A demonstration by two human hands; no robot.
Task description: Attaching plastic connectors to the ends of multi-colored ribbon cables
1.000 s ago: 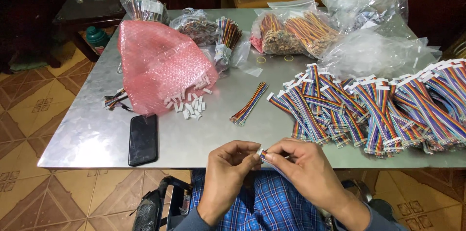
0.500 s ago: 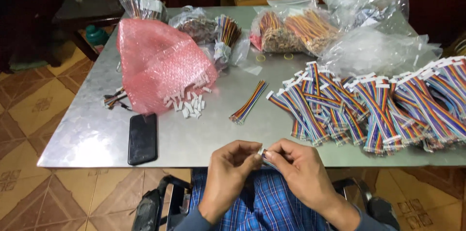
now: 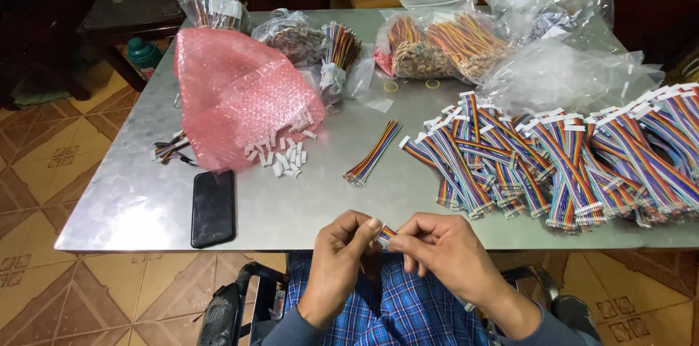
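Item: rainbow ribbon cable [image 3: 386, 234], lower centre. Left hand [image 3: 342, 251] and right hand [image 3: 440, 251] are still pinching it together, barely shifting; assembly continuing.

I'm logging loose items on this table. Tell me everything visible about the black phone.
The black phone is a flat, glossy rectangular slab with rounded corners, lying screen-up and dark on the metal table near its front left edge. It sits lengthwise, roughly square to the edge, just below the pink bubble-wrap bag. Only the tabletop touches it; both hands are well away.
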